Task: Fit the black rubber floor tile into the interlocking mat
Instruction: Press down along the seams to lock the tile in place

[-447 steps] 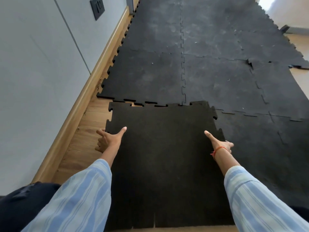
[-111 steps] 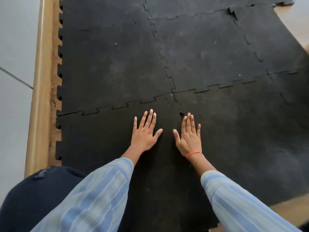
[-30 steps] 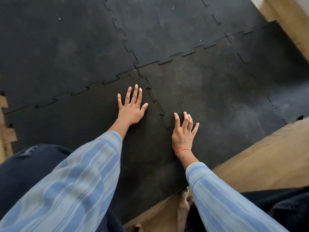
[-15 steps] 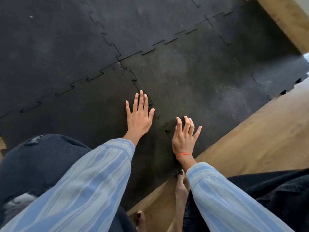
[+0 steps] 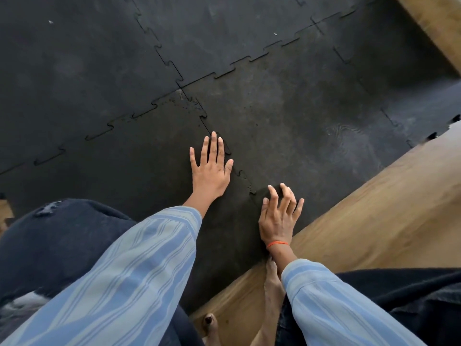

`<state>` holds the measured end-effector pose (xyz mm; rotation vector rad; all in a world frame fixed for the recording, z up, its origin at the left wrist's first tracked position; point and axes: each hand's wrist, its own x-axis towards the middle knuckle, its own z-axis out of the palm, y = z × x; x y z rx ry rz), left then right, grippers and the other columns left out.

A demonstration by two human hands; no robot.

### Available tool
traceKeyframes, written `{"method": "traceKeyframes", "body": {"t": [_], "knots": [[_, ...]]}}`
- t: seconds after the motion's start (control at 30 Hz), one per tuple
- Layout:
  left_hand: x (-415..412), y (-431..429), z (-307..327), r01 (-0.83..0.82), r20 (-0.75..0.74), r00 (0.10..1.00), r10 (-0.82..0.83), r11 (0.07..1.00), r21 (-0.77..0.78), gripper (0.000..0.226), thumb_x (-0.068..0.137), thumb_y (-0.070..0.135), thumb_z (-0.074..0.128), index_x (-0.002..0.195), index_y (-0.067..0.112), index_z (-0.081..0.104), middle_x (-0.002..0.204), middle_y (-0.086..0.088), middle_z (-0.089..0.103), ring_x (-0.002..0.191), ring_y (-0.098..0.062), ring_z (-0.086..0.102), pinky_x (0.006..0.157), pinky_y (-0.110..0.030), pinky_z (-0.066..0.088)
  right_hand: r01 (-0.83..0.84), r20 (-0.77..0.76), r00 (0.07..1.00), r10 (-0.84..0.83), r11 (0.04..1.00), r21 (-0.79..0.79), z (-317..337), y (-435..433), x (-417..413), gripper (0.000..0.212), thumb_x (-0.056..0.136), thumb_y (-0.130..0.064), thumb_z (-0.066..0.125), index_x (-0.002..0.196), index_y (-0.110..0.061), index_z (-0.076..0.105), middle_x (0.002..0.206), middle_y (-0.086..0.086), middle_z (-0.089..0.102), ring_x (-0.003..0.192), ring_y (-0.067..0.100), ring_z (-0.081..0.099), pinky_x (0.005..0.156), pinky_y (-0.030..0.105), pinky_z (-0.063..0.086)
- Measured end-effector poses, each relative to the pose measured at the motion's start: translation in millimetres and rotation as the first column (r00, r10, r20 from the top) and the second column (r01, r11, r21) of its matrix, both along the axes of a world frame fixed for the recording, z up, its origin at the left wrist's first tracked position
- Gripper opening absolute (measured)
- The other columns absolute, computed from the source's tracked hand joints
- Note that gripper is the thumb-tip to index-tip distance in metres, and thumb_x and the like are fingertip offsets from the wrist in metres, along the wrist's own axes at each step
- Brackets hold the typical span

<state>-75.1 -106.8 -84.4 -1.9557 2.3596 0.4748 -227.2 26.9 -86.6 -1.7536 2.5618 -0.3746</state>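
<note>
The black rubber floor tile (image 5: 139, 176) lies flat under my left arm, its toothed top and right edges meshed with the interlocking mat (image 5: 287, 116) around it. My left hand (image 5: 210, 168) rests palm down with fingers spread on the tile, fingertips at the jagged right seam. My right hand (image 5: 279, 216) sits lower along the same seam, near the mat's front edge, fingers slightly raised and curled, holding nothing. An orange band circles the right wrist.
Bare wooden floor (image 5: 361, 221) runs along the mat's front and right edges. My knee in dark trousers (image 5: 57, 240) rests on the tile at lower left. A bare foot (image 5: 272, 283) lies on the wood below my right hand.
Both hands have slid down the right seam toward the front edge of the mat. The right hand's fingers have lifted a little off the surface.
</note>
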Motion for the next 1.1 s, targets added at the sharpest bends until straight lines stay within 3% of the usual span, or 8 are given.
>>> {"method": "traceKeyframes", "body": {"t": [0.17, 0.3, 0.37, 0.67, 0.83, 0.97, 1.1], "knots": [[-0.9, -0.7, 3.0, 0.007, -0.005, 1.000, -0.007, 1.000, 0.027, 0.065, 0.099, 0.050, 0.009, 0.151, 0.018, -0.013, 0.160, 0.000, -0.019, 0.147, -0.018, -0.013, 0.113, -0.051, -0.012, -0.189, 0.000, 0.982, 0.190, 0.980, 0.068, 3.7, -10.9, -0.2, 0.040, 0.092, -0.018, 0.056, 0.132, -0.015, 0.056, 0.145, 0.016, 0.045, 0.136, 0.032, 0.042, 0.112, 0.060, 0.021], [8.0, -11.2, 6.6, 0.031, -0.050, 0.998, -0.029, 0.999, 0.035, 0.058, 0.100, 0.047, 0.011, 0.152, 0.029, -0.008, 0.160, 0.008, -0.016, 0.147, -0.012, -0.011, 0.115, -0.048, -0.010, -0.359, 0.034, 0.933, 0.360, 0.914, 0.187, 7.0, -21.8, 8.4, 0.052, 0.100, -0.032, 0.027, 0.147, -0.012, 0.034, 0.157, 0.005, 0.024, 0.145, 0.023, 0.020, 0.120, 0.045, 0.010], [15.2, -22.9, 6.5, 0.076, -0.055, 0.996, -0.074, 0.996, 0.050, 0.056, 0.100, 0.047, 0.010, 0.151, 0.034, -0.010, 0.160, 0.010, -0.017, 0.147, -0.011, -0.012, 0.115, -0.046, -0.012, -0.401, 0.030, 0.913, 0.407, 0.881, 0.250, 5.8, -25.6, 7.9, 0.057, 0.099, -0.038, 0.021, 0.150, -0.013, 0.022, 0.157, -0.001, 0.012, 0.146, 0.016, 0.011, 0.119, 0.040, 0.004], [18.7, -33.0, 13.2, 0.100, -0.026, 0.995, -0.098, 0.991, 0.087, 0.057, 0.101, 0.046, 0.010, 0.150, 0.031, -0.014, 0.159, 0.010, -0.020, 0.146, -0.010, -0.016, 0.116, -0.048, -0.010, -0.437, 0.057, 0.890, 0.452, 0.811, 0.389, 9.4, -45.9, 9.6, 0.063, 0.096, -0.050, 0.008, 0.149, -0.018, -0.005, 0.158, -0.004, -0.010, 0.147, 0.015, -0.010, 0.120, 0.045, -0.006], [34.0, -44.8, 14.1, 0.055, 0.005, 0.998, -0.056, 0.988, 0.147, 0.058, 0.100, 0.050, 0.010, 0.149, 0.032, -0.017, 0.157, 0.009, -0.026, 0.145, -0.013, -0.022, 0.114, -0.050, -0.013, -0.480, 0.074, 0.871, 0.486, 0.807, 0.345, 8.2, -66.9, 27.1, 0.064, 0.097, -0.049, 0.018, 0.151, -0.017, 0.007, 0.158, -0.005, -0.001, 0.147, 0.012, -0.001, 0.121, 0.044, 0.000], [37.2, -59.8, 22.5, 0.096, -0.023, 0.995, -0.093, 0.972, 0.213, 0.057, 0.101, 0.047, 0.013, 0.151, 0.030, -0.011, 0.158, 0.009, -0.022, 0.146, -0.012, -0.016, 0.116, -0.050, -0.008, -0.490, 0.095, 0.867, 0.490, 0.799, 0.349, 8.3, -76.1, 32.8, 0.060, 0.099, -0.045, 0.016, 0.150, -0.018, -0.003, 0.157, -0.005, -0.009, 0.148, 0.014, -0.008, 0.118, 0.042, -0.007], [69.3, -82.5, 18.7, -0.041, -0.008, 0.999, 0.043, 0.987, 0.154, 0.060, 0.101, 0.047, 0.012, 0.151, 0.024, -0.012, 0.158, 0.007, -0.022, 0.146, -0.011, -0.016, 0.117, -0.046, -0.007, -0.601, 0.135, 0.797, 0.589, 0.747, 0.286, 11.3, -123.4, 48.8, 0.058, 0.102, -0.034, 0.028, 0.153, -0.015, 0.008, 0.161, -0.002, 0.002, 0.149, 0.016, 0.002, 0.121, 0.039, -0.001]]}}
